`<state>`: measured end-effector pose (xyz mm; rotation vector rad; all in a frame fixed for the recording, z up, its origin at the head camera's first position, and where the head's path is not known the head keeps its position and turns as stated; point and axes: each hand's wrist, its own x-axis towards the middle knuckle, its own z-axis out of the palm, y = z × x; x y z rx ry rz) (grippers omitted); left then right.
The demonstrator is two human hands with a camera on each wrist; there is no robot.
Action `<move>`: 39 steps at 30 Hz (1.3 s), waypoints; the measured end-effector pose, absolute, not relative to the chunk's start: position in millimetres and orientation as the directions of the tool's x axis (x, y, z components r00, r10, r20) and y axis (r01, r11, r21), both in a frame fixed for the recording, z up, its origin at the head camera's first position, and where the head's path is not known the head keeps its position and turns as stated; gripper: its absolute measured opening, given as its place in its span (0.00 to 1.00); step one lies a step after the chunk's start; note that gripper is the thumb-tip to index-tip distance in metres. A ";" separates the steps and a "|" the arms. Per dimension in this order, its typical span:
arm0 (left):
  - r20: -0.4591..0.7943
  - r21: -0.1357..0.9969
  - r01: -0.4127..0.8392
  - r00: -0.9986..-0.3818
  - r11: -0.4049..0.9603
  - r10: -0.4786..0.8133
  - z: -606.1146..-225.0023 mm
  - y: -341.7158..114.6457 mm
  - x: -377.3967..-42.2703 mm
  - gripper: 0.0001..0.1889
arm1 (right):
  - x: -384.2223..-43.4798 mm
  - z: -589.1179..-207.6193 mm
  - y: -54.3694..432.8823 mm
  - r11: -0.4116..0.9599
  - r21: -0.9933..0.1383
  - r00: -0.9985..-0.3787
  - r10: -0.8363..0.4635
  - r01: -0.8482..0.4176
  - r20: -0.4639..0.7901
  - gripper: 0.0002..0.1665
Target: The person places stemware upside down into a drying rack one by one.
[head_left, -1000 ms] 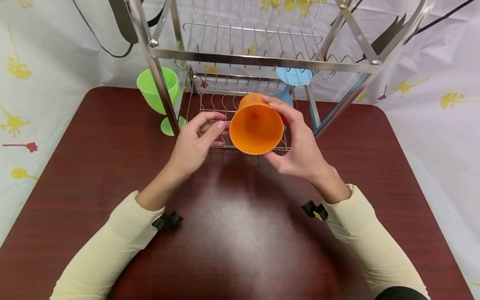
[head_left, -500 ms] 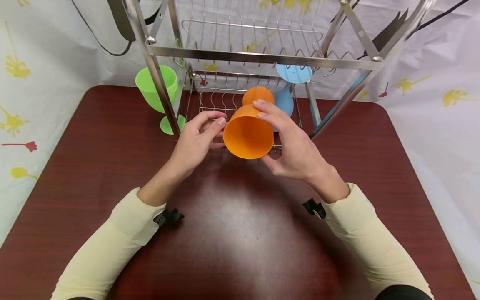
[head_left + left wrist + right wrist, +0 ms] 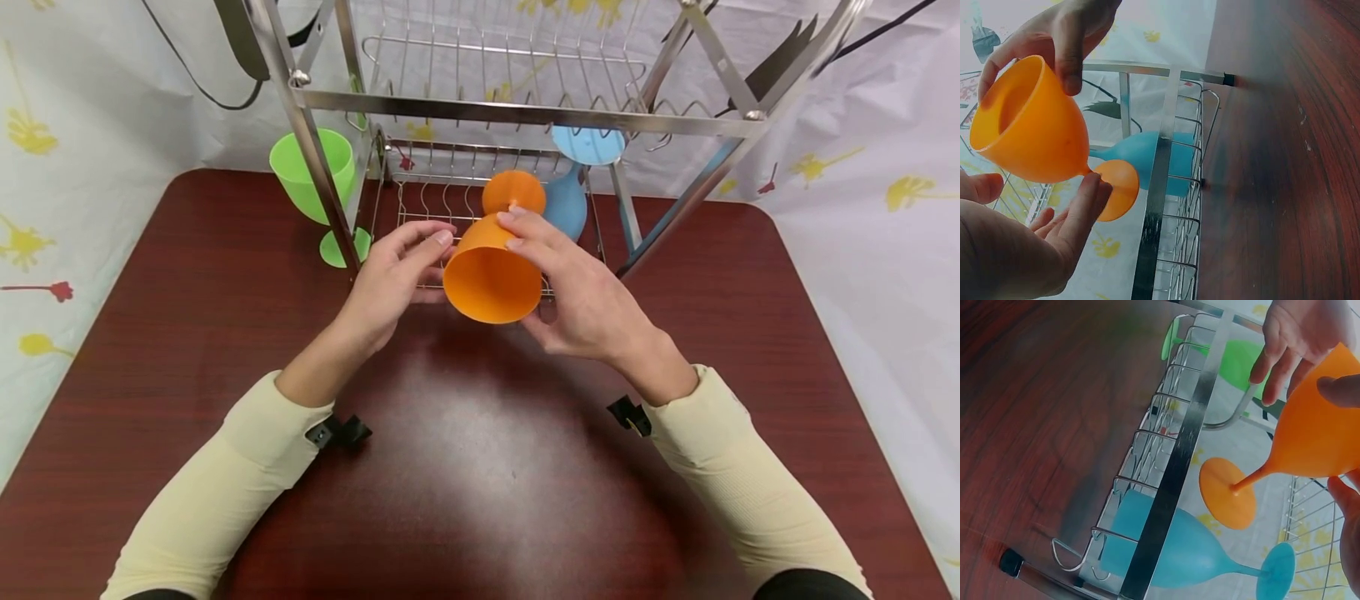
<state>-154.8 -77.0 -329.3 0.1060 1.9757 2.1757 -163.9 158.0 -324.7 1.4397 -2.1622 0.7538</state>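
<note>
My right hand (image 3: pixel 585 287) grips an orange plastic goblet (image 3: pixel 491 279) by the bowl, thumb on one side and fingers on the other. The goblet is tilted, its mouth facing me and its round foot (image 3: pixel 1227 492) pointing away towards the rack. My left hand (image 3: pixel 393 271) is beside the bowl with loosely bent fingers. In the left wrist view the left fingertips (image 3: pixel 1094 187) lie right at the stem. Behind the goblet, a blue goblet (image 3: pixel 1191 547) stands upside down in the lower tier of the metal dish rack (image 3: pixel 517 112).
A green goblet (image 3: pixel 318 171) stands upright by the rack's left post. Dark utensils hang on the rack's left and right sides, among them a fork-like one (image 3: pixel 780 67). The rack stands at the back of the dark red wooden table (image 3: pixel 480 467), before a patterned sheet.
The right hand has tipped the orange goblet and brought it slightly left and towards me, so its foot now shows above the bowl. The left hand has barely moved.
</note>
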 end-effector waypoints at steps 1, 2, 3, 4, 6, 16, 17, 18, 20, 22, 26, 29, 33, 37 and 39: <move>-0.088 0.990 -0.107 -0.976 -0.088 0.197 -328.7 -76.9 -154.6 0.20 | -164.4 -325.1 157.6 0.307 -0.186 -0.354 -0.698 -0.933 0.623 0.46; -0.095 0.989 -0.115 -0.975 -0.088 0.200 -328.2 -76.9 -154.3 0.20 | -164.7 -325.5 157.2 0.304 -0.171 -0.341 -0.703 -0.937 0.624 0.45; -0.103 0.989 -0.122 -0.974 -0.088 0.203 -327.6 -76.8 -154.1 0.20 | -164.9 -325.9 156.9 0.303 -0.156 -0.332 -0.708 -0.940 0.623 0.45; -0.109 0.988 -0.129 -0.972 -0.087 0.207 -327.1 -76.8 -153.9 0.20 | -164.9 -326.3 156.6 0.301 -0.142 -0.321 -0.713 -0.943 0.623 0.45; -0.118 0.986 -0.140 -0.969 -0.089 0.219 -326.6 -77.1 -153.8 0.22 | -164.9 -327.1 156.0 0.298 -0.119 -0.305 -0.718 -0.947 0.625 0.45; -0.138 0.980 -0.170 -0.957 -0.107 0.257 -327.4 -78.2 -153.2 0.21 | -164.0 -330.4 153.2 0.295 -0.070 -0.270 -0.722 -0.953 0.637 0.47; -0.137 0.979 -0.172 -0.954 -0.113 0.265 -327.6 -78.3 -153.1 0.21 | -163.7 -330.5 153.2 0.298 -0.065 -0.270 -0.722 -0.952 0.638 0.46; -0.136 0.978 -0.174 -0.952 -0.118 0.273 -327.9 -78.4 -152.9 0.21 | -163.5 -330.5 153.2 0.301 -0.062 -0.270 -0.722 -0.952 0.637 0.46; -0.133 0.976 -0.175 -0.949 -0.128 0.287 -328.6 -78.5 -153.1 0.22 | -163.4 -330.2 153.1 0.302 -0.060 -0.270 -0.723 -0.951 0.636 0.46; -0.130 0.975 -0.177 -0.945 -0.136 0.300 -329.0 -78.4 -153.1 0.22 | -163.7 -330.4 153.0 0.300 -0.057 -0.266 -0.724 -0.952 0.637 0.46; -0.129 0.974 -0.179 -0.942 -0.139 0.309 -328.9 -78.4 -152.9 0.22 | -164.3 -331.5 152.9 0.293 -0.052 -0.258 -0.727 -0.955 0.636 0.47; -0.130 0.974 -0.180 -0.940 -0.135 0.316 -328.5 -79.1 -152.5 0.22 | -164.4 -332.4 152.4 0.291 -0.047 -0.252 -0.728 -0.956 0.637 0.47; -0.130 0.972 -0.186 -0.934 -0.143 0.332 -328.4 -79.7 -152.3 0.22 | -164.1 -332.7 151.3 0.284 -0.040 -0.244 -0.733 -0.958 0.635 0.45; -0.128 0.968 -0.196 -0.923 -0.158 0.362 -328.7 -80.1 -152.8 0.23 | -163.6 -332.7 150.3 0.285 -0.021 -0.234 -0.740 -0.958 0.630 0.43; -0.123 0.967 -0.197 -0.916 -0.160 0.382 -328.5 -80.2 -153.2 0.24 | -163.2 -332.9 149.8 0.285 -0.011 -0.228 -0.744 -0.958 0.628 0.42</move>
